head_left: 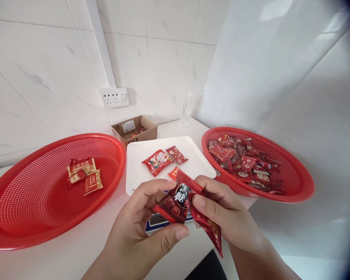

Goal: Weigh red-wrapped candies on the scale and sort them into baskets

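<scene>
Both hands meet in front of me over a scale. My left hand [140, 229] pinches a dark red candy packet [177, 200] with black and white characters. My right hand [224, 214] grips the same packet from the right and also holds another red packet [211, 231] that hangs down below its fingers. Behind the hands a white square tray [198, 159] rests on the scale [160, 221] and carries three red candy packets [160, 160].
A large red mesh basket [23, 206] on the left holds three packets [84, 175]. A red basket [294, 182] on the right is full of several red candies. A small open cardboard box [135, 130], a clear bottle [186, 111] and a wall socket [114, 97] sit behind.
</scene>
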Available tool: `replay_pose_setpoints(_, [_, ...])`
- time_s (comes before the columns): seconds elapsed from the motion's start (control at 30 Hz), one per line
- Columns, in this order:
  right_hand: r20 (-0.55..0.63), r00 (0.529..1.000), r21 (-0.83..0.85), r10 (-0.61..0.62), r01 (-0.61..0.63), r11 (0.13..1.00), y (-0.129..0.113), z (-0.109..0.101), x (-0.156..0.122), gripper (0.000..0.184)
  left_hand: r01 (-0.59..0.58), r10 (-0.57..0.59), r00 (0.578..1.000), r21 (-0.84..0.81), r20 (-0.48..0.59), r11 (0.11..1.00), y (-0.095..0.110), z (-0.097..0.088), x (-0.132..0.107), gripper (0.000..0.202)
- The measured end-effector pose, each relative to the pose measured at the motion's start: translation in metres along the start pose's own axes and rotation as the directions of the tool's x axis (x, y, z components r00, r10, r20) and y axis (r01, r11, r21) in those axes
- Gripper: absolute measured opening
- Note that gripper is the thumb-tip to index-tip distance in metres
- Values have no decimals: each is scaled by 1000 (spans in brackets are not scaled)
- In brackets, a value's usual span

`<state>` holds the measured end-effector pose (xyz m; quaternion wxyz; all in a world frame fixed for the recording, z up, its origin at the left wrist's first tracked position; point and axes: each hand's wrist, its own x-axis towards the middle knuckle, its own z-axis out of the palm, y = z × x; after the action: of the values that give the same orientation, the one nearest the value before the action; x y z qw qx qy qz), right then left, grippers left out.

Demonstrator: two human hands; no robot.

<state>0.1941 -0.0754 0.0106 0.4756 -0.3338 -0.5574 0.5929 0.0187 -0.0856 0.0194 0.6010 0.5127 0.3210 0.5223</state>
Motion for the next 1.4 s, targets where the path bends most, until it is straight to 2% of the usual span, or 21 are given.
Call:
replay_pose_setpoints(0.1, [-12,1000,-2,-5,5,1000,-1,1,1,31,10,-11,997,-17,-73,1000,2,3,0,35])
replay_pose_setpoints(0.27, [-4,1000,14,-18,18,1000,0,2,1,30,-45,44,999,60,19,997,0,-2,-1,36])
replay_pose_setpoints(0.43, [-25,1000,-9,-14,14,1000,0,2,-2,31,-43,45,995,25,-94,999,0,3,-5,34])
replay_pose_setpoints(0.5, [-27,999,-10,-17,17,1000,0,3,-3,32,-23,26,997,42,-73,999,-1,2,-5,33])
replay_pose_setpoints(0.63, [-60,998,-72,4,-8,997,1,-3,2,31,49,-49,999,220,-6,974,-4,-13,4,42])
replay_pose_setpoints(0.7, [-142,989,-153,25,-47,987,4,-11,10,31,39,-13,997,371,-71,928,-6,-22,12,47])
replay_pose_setpoints(0.77, [-230,972,-240,52,-109,965,10,-21,21,32,3,88,984,505,-156,863,-8,-30,19,48])
replay_pose_setpoints(0.87, [-276,959,-465,65,-192,864,22,-34,39,30,-47,196,961,581,-196,813,-10,-36,24,50])
replay_pose_setpoints(0.97, [-322,947,-727,12,-256,638,30,-41,49,28,-65,209,961,585,-183,809,-11,-38,24,49])
replay_pose_setpoints(1.03, [-357,934,-778,-32,-278,564,29,-44,47,33,-71,217,959,590,-181,805,-12,-39,24,49])
replay_pose_setpoints(1.23, [-403,901,-717,-163,-199,668,20,-59,26,38,-184,334,925,552,-184,814,-9,-38,26,45])
replay_pose_setpoints(1.4, [-480,864,-589,-155,-186,786,28,-72,16,45,-336,474,862,496,-181,801,-2,-35,25,40])
